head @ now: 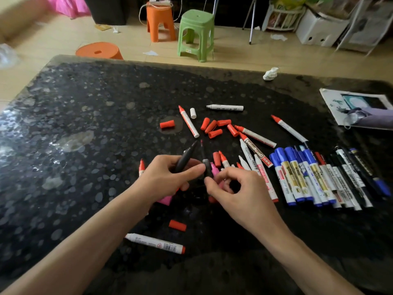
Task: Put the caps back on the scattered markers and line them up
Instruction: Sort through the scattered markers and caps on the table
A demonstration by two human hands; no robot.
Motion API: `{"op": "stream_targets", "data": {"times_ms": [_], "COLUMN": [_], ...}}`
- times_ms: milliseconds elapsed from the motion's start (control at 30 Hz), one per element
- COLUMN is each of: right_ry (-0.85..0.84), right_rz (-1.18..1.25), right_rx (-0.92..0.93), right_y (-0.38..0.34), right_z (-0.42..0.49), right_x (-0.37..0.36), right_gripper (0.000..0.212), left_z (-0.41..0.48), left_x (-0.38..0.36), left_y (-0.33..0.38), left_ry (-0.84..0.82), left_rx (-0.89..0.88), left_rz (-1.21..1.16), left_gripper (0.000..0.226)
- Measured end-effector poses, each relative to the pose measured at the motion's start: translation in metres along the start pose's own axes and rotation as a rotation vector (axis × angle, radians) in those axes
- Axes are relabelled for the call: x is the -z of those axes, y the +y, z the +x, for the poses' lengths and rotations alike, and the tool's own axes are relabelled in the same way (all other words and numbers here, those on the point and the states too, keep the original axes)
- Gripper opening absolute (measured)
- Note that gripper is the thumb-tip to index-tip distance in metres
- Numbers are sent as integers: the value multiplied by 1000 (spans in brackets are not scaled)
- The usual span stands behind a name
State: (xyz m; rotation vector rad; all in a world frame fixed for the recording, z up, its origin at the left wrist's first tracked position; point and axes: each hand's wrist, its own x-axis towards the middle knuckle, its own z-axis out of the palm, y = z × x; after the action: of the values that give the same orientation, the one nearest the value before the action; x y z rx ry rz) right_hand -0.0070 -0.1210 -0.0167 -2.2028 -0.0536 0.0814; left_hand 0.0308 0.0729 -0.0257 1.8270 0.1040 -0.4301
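My left hand (168,177) grips a dark grey marker (186,157) whose bare tip points up and away. My right hand (236,188) pinches a thin dark pen (205,160) with a pink tip, just beside the left thumb; pink markers (214,170) lie under both hands. Several loose red caps (212,126) lie in a cluster farther back, with one (167,124) to their left and one (177,225) near me. Uncapped red-tipped white markers (188,122) are scattered around. Capped blue markers (297,175) lie side by side at the right, with dark markers (357,177) beside them.
The black speckled table (74,124) carries a crumpled tissue (270,73) at its far edge and a printed sheet (359,105) with a purple object at the far right. Orange stools (160,22) and a green stool (196,33) stand on the floor beyond.
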Motion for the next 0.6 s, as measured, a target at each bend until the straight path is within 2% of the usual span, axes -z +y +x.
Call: {"op": "stream_targets", "data": {"times_ms": [100, 233, 400, 467, 600], "right_ry": [-55, -99, -192, -164, -45], "right_rz": [58, 154, 138, 238, 441], "right_rx": [23, -8, -184, -213, -249], "right_y": [-2, 2, 12, 14, 8], "right_z": [-4, -6, 2, 7, 17], "right_x": [-5, -14, -4, 4, 24], "right_gripper": [21, 10, 42, 42, 29], "left_z": [-2, -1, -7, -9, -10], "left_x": [-3, 4, 14, 14, 14], "left_y": [3, 9, 18, 20, 23], "left_ry": [-59, -27, 11, -28, -63], "left_rx": [44, 30, 13, -1, -20], "left_rz": [-54, -90, -190, -215, -264], "left_gripper": [27, 19, 32, 36, 39]}}
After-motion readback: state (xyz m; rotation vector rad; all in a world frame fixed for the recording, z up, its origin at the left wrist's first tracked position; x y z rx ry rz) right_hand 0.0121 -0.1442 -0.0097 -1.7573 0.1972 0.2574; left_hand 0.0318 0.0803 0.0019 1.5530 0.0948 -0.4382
